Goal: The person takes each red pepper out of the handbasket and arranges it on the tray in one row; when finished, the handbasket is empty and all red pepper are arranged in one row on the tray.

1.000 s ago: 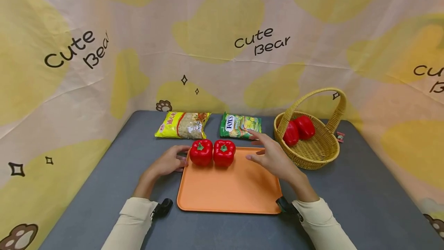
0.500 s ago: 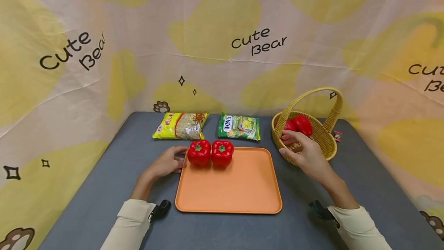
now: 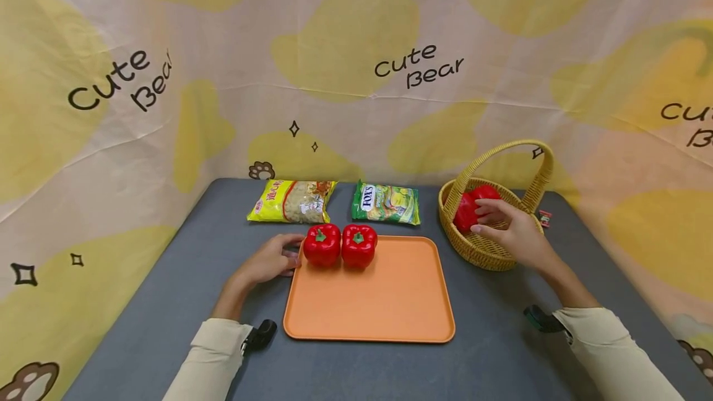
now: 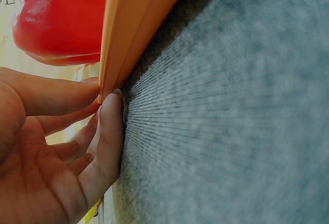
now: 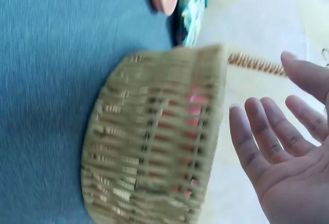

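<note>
At the left rim of an orange tray (image 3: 373, 305), my left hand (image 3: 270, 259) pinches the edge, thumb over the rim and fingers against its underside in the left wrist view. Two red bell peppers (image 3: 322, 245) stand side by side in the tray's far left corner, stems up. My right hand (image 3: 515, 234) is over the yellow wicker basket (image 3: 483, 258), fingers spread and slightly bent, holding nothing. Two more red bell peppers (image 3: 465, 213) lie in the basket, partly covered by that hand. The right wrist view shows the palm (image 5: 293, 183) above the basket's rim.
Behind the tray lie a yellow snack bag (image 3: 295, 201) and a green FOX'S bag (image 3: 385, 203). The basket's tall handle (image 3: 504, 147) arches above it. A small red packet (image 3: 544, 218) lies right of the basket. A printed cloth (image 3: 334, 48) hangs behind the grey table.
My right hand has moved right from above the tray, across the basket's near left side, to over the basket's inside. My left hand stays at the tray's rim.
</note>
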`<state>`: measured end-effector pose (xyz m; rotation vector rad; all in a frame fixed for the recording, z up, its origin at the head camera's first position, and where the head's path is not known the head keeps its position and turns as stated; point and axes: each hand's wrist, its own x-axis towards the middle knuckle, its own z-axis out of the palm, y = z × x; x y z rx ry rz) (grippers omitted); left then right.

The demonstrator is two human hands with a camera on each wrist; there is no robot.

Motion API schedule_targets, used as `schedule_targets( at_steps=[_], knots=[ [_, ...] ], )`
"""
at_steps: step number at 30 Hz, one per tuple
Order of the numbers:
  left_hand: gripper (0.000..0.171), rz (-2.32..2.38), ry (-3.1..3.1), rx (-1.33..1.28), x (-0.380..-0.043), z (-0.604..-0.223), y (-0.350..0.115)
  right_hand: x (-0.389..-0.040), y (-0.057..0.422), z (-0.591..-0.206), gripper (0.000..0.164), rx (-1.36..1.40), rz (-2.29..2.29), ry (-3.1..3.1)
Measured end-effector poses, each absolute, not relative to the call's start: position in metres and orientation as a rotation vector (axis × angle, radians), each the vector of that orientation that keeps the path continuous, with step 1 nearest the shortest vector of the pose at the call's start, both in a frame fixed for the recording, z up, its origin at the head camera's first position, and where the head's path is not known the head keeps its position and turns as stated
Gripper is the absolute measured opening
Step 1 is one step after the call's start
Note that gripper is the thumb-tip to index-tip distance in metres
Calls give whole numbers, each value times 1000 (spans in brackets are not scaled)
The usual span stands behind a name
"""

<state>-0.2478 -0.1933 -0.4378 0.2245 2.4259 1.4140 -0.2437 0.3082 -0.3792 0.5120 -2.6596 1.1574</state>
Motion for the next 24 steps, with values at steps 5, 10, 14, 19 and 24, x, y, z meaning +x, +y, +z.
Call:
schedule_targets(
  at_steps=[5, 10, 14, 19, 24],
  knots=[
    [58, 1417, 2426, 213, -248, -437, -193, -258, 322, -372, 57, 482, 1250, -2749],
    [58, 1410, 2435, 218, -248, -437, -193, -274, 333, -366, 67, 424, 1270, -2886],
    [58, 1407, 2438, 228, -248, -437, -193, -285, 338, -364, 72, 419, 1302, -2953],
    [59, 1405, 2437, 233, -248, -437, -193, -295, 337, -362, 75, 418, 1367, -2978],
    [59, 1413, 2435, 248, -247, -436, -193, -304, 333, -360, 77, 410, 1436, -2990]
  ],
)
